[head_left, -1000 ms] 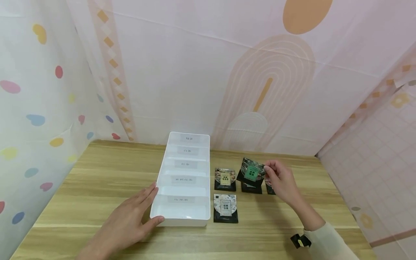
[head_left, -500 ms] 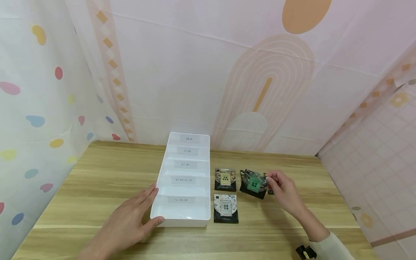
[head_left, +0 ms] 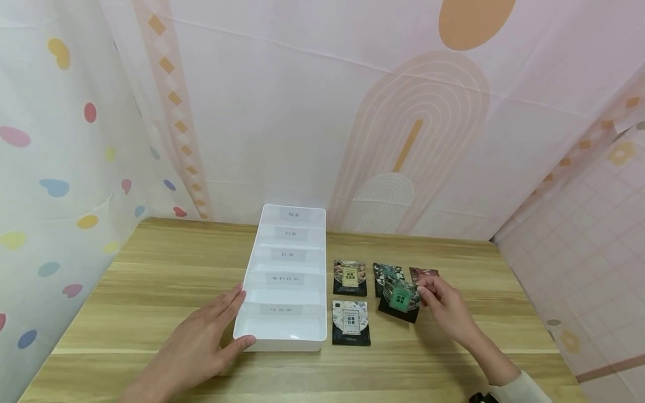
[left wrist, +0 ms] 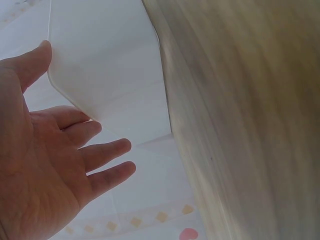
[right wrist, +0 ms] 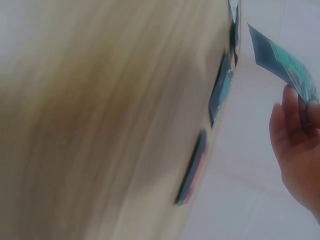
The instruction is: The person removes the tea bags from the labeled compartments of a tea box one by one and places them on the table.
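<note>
My right hand (head_left: 447, 310) pinches the right edge of a black tea sachet with a green label (head_left: 401, 299). In the right wrist view this tea sachet (right wrist: 285, 62) is raised above the table. Behind it lie a teal-labelled sachet (head_left: 389, 273), partly covered in the head view, and a reddish sachet (head_left: 422, 272). To their left are a yellow-labelled sachet (head_left: 350, 278) and a white-labelled one (head_left: 351, 323). My left hand (head_left: 194, 338) rests against the near left corner of a white compartment box (head_left: 279, 329), thumb at the front and fingers extended along the side.
Several labelled compartments divide the box, with no sachets visible inside. A wood-grain table (head_left: 166, 263) runs back to a patterned cloth wall (head_left: 282, 112), with more cloth at both sides. Something small and black (head_left: 481, 398) shows beside the right sleeve.
The right hand has brought the green-labelled sachet down and toward the near side, uncovering more of the teal and reddish sachets. Left hand and box have stayed put.
</note>
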The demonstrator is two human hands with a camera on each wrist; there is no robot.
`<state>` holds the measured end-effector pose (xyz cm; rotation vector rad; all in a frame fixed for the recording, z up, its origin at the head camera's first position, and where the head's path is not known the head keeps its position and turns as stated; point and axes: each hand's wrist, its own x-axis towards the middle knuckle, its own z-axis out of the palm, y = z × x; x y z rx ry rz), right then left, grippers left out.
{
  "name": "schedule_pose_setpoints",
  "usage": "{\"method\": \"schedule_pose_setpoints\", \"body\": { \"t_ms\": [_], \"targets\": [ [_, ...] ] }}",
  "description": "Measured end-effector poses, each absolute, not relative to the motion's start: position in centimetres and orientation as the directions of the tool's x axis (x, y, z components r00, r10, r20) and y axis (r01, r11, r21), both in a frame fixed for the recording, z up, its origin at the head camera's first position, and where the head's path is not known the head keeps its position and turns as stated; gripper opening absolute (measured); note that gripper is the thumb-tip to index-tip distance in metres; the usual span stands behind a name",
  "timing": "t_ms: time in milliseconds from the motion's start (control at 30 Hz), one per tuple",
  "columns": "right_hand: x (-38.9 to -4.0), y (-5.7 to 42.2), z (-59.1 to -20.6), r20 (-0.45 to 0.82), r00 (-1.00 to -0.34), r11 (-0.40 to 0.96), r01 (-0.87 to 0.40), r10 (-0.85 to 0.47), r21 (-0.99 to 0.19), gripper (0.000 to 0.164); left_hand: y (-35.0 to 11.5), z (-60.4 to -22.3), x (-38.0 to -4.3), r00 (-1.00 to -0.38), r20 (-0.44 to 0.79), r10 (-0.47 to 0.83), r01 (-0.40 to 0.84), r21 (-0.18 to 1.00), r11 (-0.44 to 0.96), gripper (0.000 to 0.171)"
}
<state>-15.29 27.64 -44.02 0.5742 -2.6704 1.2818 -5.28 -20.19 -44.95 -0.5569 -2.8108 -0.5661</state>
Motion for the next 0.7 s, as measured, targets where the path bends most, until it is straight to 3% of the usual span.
{"method": "schedule_pose_setpoints", "body": {
  "t_ms": [467, 700],
  "targets": [
    [-15.1, 27.8, -44.5, 0.068, -0.966, 0.556, -0.200, -0.248, -0.807, 0.008, -20.2, -44.7, -5.3, -0.910, 0.262, 0.321, 0.398, 0.335, 0.854, 0.081],
    [-15.4, 28.0, -45.5, 0.066, -0.958, 0.569, -0.220, -0.278, -0.792, 0.007, -20.2, -44.7, -5.3, -0.908, 0.263, 0.327, 0.403, 0.330, 0.853, 0.081]
  ]
}}
